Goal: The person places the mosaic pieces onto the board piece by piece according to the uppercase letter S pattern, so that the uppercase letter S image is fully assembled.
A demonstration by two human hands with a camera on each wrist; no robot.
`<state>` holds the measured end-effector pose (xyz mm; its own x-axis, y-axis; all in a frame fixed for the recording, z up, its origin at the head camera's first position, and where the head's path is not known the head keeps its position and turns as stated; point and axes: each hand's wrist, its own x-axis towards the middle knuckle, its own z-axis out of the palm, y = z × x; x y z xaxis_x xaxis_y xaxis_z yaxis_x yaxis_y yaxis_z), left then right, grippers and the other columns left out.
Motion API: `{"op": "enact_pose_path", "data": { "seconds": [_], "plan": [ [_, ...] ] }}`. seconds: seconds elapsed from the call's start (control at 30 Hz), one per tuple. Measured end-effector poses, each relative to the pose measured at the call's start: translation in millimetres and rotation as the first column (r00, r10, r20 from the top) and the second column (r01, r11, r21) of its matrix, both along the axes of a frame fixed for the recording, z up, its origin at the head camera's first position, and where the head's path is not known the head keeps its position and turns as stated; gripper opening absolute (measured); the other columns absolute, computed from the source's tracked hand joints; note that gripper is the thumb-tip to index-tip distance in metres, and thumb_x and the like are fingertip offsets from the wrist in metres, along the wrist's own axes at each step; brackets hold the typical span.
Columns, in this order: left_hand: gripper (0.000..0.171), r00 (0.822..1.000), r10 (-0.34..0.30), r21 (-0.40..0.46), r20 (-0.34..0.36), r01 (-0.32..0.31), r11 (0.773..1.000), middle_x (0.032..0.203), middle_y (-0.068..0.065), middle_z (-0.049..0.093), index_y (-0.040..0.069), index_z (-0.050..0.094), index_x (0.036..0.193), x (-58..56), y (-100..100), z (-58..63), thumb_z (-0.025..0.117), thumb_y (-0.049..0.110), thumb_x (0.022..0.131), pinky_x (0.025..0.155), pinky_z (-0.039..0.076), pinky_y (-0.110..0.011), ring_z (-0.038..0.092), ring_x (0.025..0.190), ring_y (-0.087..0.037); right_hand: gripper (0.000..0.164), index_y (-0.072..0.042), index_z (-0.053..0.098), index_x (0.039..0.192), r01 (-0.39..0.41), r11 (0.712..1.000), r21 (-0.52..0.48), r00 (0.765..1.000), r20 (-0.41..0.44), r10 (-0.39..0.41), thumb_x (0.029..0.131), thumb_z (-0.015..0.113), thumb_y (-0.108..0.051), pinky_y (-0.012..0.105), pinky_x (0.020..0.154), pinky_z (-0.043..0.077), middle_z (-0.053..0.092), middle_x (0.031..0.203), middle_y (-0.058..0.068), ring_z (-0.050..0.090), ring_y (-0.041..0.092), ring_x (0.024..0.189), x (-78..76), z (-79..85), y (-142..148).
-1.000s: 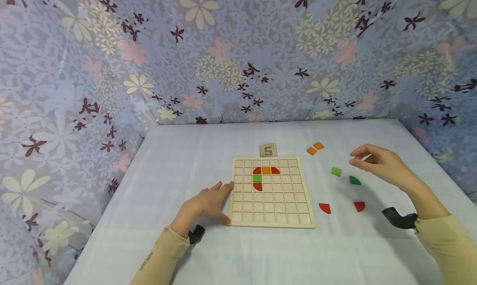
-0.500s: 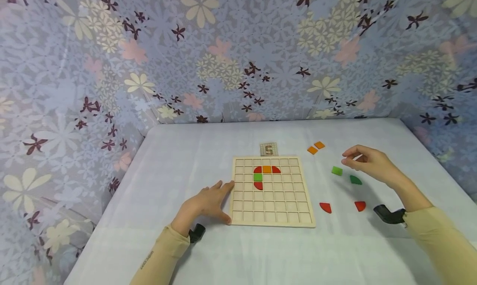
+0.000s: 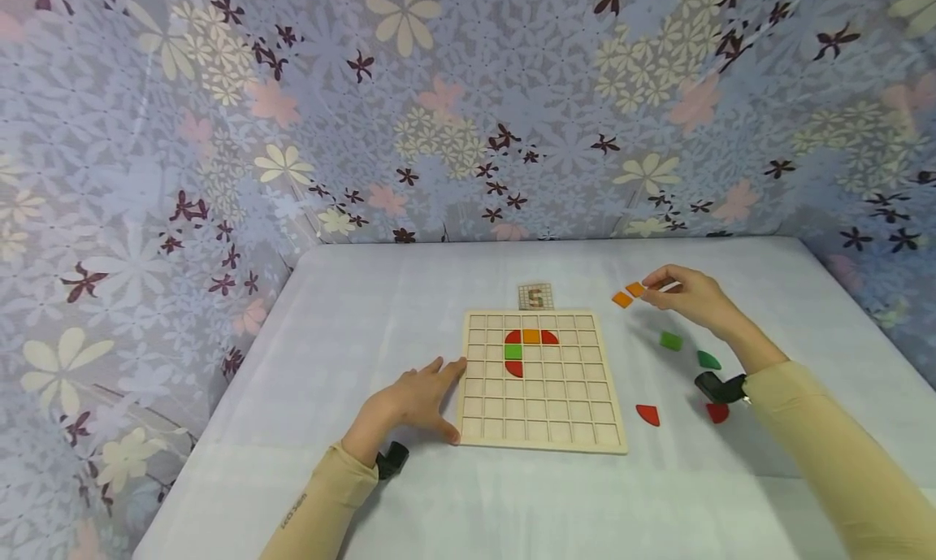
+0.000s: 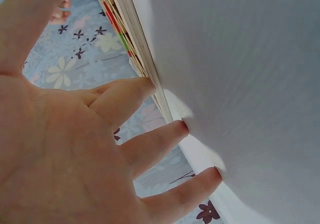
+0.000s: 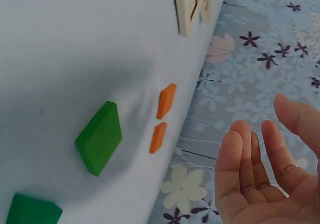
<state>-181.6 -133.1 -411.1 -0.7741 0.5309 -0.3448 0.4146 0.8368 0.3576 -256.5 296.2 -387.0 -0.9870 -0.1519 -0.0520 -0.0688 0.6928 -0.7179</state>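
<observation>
My left hand (image 3: 413, 397) rests at the left edge of a light wooden grid board (image 3: 578, 410), thumb and fingers spread and touching it. On the board, red quarter-round tiles (image 3: 514, 369), an orange square tile (image 3: 530, 337) and a light green square tile (image 3: 513, 352) form a hooked shape. My right hand (image 3: 687, 297) hovers over the table, thumb and fingers loosely curved with nothing between them. Nearest to it are two loose orange square tiles (image 5: 167, 101), both lying on the table in the right wrist view. A green square tile (image 5: 101, 138) lies nearer to me.
A small card (image 3: 536, 297) with a patterned S lies behind the board. Right of the board lie a dark green quarter-round tile (image 3: 708, 360) and two red quarter-round tiles (image 3: 647, 414). A flowered cloth wall (image 3: 453, 186) rises behind the white table.
My right hand has moved left and away from me, from beyond the green tiles to beside the orange squares. My left hand has stayed at the board's edge. The view has shifted slightly.
</observation>
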Motion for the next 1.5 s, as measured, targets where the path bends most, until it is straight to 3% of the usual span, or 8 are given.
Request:
{"op": "enact_pose_path", "data": {
  "seconds": [0.3,0.43,0.63,0.87,1.2,1.37,1.5],
  "plan": [
    [0.109,1.000,0.000,0.003,-0.003,0.000,1.000,0.149,-0.010,0.033,0.009,0.024,0.150,-0.5,0,0.8,0.085,0.041,0.065,0.106,0.023,-0.056,0.021,0.139,-0.031,0.035,0.004,0.059,0.113,-0.032,0.998,0.056,0.999,0.036,0.030,0.090,0.065,-0.022,0.041,0.077,0.052,0.055,0.115,0.022,0.056,0.034,0.097,-29.6,-18.7,-10],
    [0.109,1.000,-0.003,0.011,0.002,0.003,1.000,0.150,-0.010,0.032,0.009,0.023,0.150,-0.1,1,0.1,0.085,0.041,0.066,0.106,0.023,-0.056,0.020,0.139,-0.031,0.031,0.003,0.061,0.107,-0.062,0.990,0.126,0.998,0.011,0.061,0.086,0.069,-0.019,0.038,0.073,0.049,0.058,0.109,0.022,0.054,0.034,0.095,-38.3,-23.5,-15],
    [0.110,1.000,-0.001,0.013,-0.002,0.001,1.000,0.150,-0.011,0.032,0.009,0.023,0.150,0.9,3,-2.7,0.085,0.041,0.066,0.106,0.024,-0.056,0.021,0.139,-0.031,0.026,0.004,0.062,0.098,-0.127,0.961,0.244,0.991,-0.019,0.135,0.083,0.071,-0.015,0.045,0.075,0.045,0.061,0.093,0.018,0.054,0.034,0.089,-47.9,-29.0,-17],
    [0.109,1.000,-0.001,0.001,-0.005,0.001,1.000,0.149,-0.011,0.033,0.009,0.024,0.150,2.3,2,-5.0,0.085,0.042,0.066,0.106,0.025,-0.055,0.022,0.139,-0.031,0.022,0.005,0.061,0.093,-0.144,0.939,0.313,0.986,-0.028,0.161,0.081,0.071,-0.011,0.050,0.080,0.043,0.061,0.090,0.017,0.054,0.034,0.088,-49.3,-35.3,-22],
    [0.109,1.000,-0.004,-0.007,-0.010,0.004,1.000,0.149,-0.010,0.033,0.009,0.023,0.150,2.4,3,-3.4,0.085,0.042,0.065,0.106,0.025,-0.055,0.022,0.139,-0.031,0.017,0.003,0.060,0.090,-0.151,0.935,0.322,0.983,-0.051,0.176,0.083,0.069,-0.009,0.050,0.078,0.044,0.061,0.089,0.017,0.055,0.034,0.086,-50.9,-37.5,-21],
    [0.110,1.000,0.002,-0.008,-0.005,-0.002,1.000,0.150,-0.010,0.032,0.010,0.023,0.150,2.6,2,-1.7,0.085,0.041,0.065,0.106,0.024,-0.056,0.021,0.139,-0.031,0.017,0.001,0.060,0.093,-0.154,0.952,0.263,0.984,-0.047,0.173,0.084,0.068,-0.012,0.046,0.075,0.046,0.062,0.090,0.014,0.056,0.031,0.085,-47.2,-25.6,-23],
    [0.110,1.000,-0.001,-0.010,-0.008,0.001,1.000,0.150,-0.011,0.032,0.010,0.023,0.150,2.9,2,0.3,0.086,0.040,0.065,0.106,0.024,-0.056,0.021,0.139,-0.032,0.018,0.001,0.061,0.098,-0.163,0.970,0.179,0.978,-0.097,0.183,0.085,0.068,-0.009,0.043,0.073,0.050,0.062,0.096,0.016,0.060,0.033,0.088,-39.3,-10.2,-29]
  ]
}}
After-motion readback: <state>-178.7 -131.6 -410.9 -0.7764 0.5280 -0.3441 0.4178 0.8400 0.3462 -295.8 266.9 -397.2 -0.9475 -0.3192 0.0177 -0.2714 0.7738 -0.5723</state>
